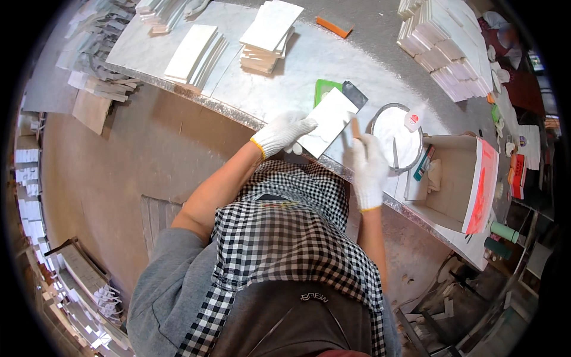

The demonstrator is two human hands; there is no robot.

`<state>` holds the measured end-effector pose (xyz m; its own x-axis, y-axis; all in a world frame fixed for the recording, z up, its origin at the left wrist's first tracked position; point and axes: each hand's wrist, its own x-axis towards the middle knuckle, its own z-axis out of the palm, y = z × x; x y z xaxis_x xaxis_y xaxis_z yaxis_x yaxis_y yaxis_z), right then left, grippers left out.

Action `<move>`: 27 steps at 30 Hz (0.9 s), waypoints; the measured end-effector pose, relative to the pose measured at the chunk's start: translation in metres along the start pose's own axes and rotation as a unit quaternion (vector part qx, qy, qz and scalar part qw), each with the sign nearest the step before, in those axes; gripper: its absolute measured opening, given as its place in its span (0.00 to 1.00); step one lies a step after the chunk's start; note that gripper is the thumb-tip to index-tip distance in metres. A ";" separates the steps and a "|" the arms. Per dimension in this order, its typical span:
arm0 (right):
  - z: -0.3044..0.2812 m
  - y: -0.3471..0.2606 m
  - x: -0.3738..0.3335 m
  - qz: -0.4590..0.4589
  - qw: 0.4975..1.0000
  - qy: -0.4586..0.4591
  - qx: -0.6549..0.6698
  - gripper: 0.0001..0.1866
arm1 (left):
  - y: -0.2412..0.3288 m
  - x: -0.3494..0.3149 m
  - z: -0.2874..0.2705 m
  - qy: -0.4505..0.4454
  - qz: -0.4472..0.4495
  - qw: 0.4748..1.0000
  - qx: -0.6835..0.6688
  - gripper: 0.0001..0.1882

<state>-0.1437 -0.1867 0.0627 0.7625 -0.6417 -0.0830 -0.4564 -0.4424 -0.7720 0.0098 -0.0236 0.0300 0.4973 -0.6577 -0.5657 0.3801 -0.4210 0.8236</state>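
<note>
My left hand (279,132), in a white knit glove, grips the near left edge of a white rectangular panel (328,122), thumb on top. The panel is tilted at the table's front edge. My right hand (370,169), also gloved, is closed around a thin tool with a tan handle (355,127), close to the panel's right edge; the tool's working end is too blurred to name. Just beyond the panel lie a green tray-like piece (322,87) and a dark grey block (355,94). Right of them stands a round tub of white powder or paste (389,122).
Stacks of white panels (191,52) (270,27) stand on the table's far left, with a taller stack (443,44) at far right. An orange piece (334,27) lies at the back. An open cardboard box (446,205) holding a teal cutter (423,163) sits at right.
</note>
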 end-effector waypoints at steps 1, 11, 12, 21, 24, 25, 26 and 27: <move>0.010 -0.004 0.003 0.036 0.998 -0.041 0.018 0.15 | 0.000 0.001 0.000 -0.003 -0.004 1.000 0.000 0.20; 0.044 0.025 0.031 -0.145 0.985 0.003 -0.098 0.18 | -0.001 0.004 -0.007 -0.030 0.005 1.000 -0.007 0.26; 0.044 0.025 0.033 -0.164 0.981 0.005 -0.100 0.19 | -0.001 0.005 -0.007 -0.032 0.005 0.999 -0.001 0.26; 0.040 0.015 0.045 -0.150 0.961 -0.071 -0.222 0.23 | -0.006 0.007 -0.008 -0.040 0.012 0.999 -0.027 0.27; 0.040 0.011 0.043 -0.155 0.962 -0.070 -0.212 0.24 | -0.009 0.009 -0.008 -0.032 0.011 0.999 -0.021 0.26; 0.041 0.012 0.042 -0.160 0.963 -0.066 -0.205 0.24 | -0.008 0.009 -0.008 -0.030 0.010 0.999 -0.019 0.26; 0.043 0.015 0.042 -0.164 0.964 -0.062 -0.199 0.24 | -0.008 0.009 -0.007 -0.028 0.009 0.999 -0.016 0.25; 0.044 0.017 0.041 -0.169 0.965 -0.058 -0.193 0.24 | -0.008 0.009 -0.007 -0.027 0.008 1.000 -0.014 0.25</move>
<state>-0.1002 -0.1927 0.0182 0.9334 -0.3561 0.0453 -0.2929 -0.8285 -0.4772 0.0169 -0.0219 0.0181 0.4616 -0.6973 -0.5483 0.3934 -0.3931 0.8311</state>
